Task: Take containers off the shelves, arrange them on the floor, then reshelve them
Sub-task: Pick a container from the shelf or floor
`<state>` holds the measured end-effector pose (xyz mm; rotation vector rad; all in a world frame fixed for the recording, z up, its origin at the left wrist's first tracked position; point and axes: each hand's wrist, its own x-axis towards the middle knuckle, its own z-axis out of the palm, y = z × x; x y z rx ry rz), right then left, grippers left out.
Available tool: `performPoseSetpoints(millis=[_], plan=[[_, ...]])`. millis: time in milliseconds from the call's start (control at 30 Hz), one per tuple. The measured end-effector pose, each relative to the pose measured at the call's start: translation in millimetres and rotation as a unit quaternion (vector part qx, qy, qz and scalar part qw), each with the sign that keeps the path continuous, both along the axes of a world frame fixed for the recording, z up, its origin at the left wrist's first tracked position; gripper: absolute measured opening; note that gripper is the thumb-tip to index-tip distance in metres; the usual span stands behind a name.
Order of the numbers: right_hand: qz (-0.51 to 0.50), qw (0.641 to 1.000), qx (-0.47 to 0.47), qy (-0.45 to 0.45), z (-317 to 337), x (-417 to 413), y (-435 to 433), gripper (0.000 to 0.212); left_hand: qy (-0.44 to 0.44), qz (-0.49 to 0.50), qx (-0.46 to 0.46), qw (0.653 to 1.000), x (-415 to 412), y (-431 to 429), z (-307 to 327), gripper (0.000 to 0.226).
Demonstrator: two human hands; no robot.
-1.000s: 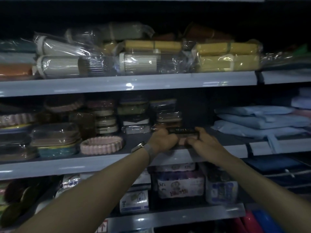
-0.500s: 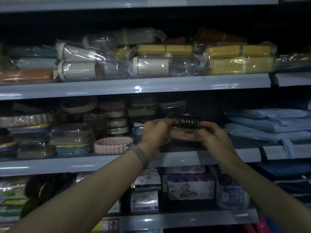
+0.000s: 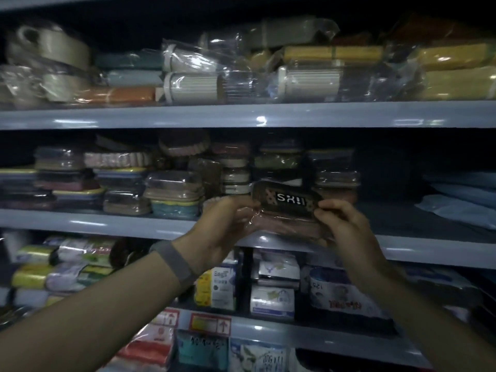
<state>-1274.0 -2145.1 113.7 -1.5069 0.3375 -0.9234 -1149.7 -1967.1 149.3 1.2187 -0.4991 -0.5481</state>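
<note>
Both hands are on one piece here. A wrapped container (image 3: 287, 214) sits dead centre of the view, held in front of the lip of the middle shelf (image 3: 94, 222). Whether its underside brushes that lip, I cannot tell.

The left hand (image 3: 222, 229), wristband (image 3: 174, 261) showing, curls round the end at the container's 9 o'clock. The right hand (image 3: 349, 229) pinches the end at 3 o'clock. So that is two hands, each clamped on the same box.

A dark label band (image 3: 291, 201) with pale lettering runs across the top, and clear film crinkles and shines around a pinkish body.

It looks light, a stiff little plastic tub, but that glossy wrap looks slippery and loose. The film could slide over the shell, so the ends are the sensible purchase, with fingers under the base rather than on slack wrap. Squeezing the lid is unwise, as thin plastic may flex or pop.

At 9 o'clock of the box, stacked lidded containers (image 3: 174, 189) crowd the shelf. At 3 o'clock the board lies bare and dark, with blue packs (image 3: 461, 202) further along.
</note>
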Motion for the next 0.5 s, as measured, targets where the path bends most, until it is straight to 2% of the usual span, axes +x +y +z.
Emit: performPoseSetpoints(millis=[200,233,300,400,500], plan=[[0.094,0.995,0.027,0.004,-20.1,45.4,54.1,0.023,0.05,0.056,0.003,0.997,23.9,77.6,-24.6,0.041],[0.108,0.994,0.028,0.009,-24.3,52.5,63.9,0.024,0.058,0.06,0.001,0.997,24.3,89.8,-28.1,0.036],[0.138,0.99,0.033,0.015,-33.1,65.3,83.6,0.023,0.063,0.066,0.004,0.996,28.2,114.0,-39.7,0.013],[0.191,0.981,0.027,0.031,-49.6,81.0,113.0,0.02,0.057,0.111,0.029,0.992,17.8,153.3,-57.8,0.036],[0.236,0.97,0.026,0.054,-71.0,94.8,144.5,0.022,0.089,0.171,0.033,0.981,14.7,197.3,-83.7,0.012]])
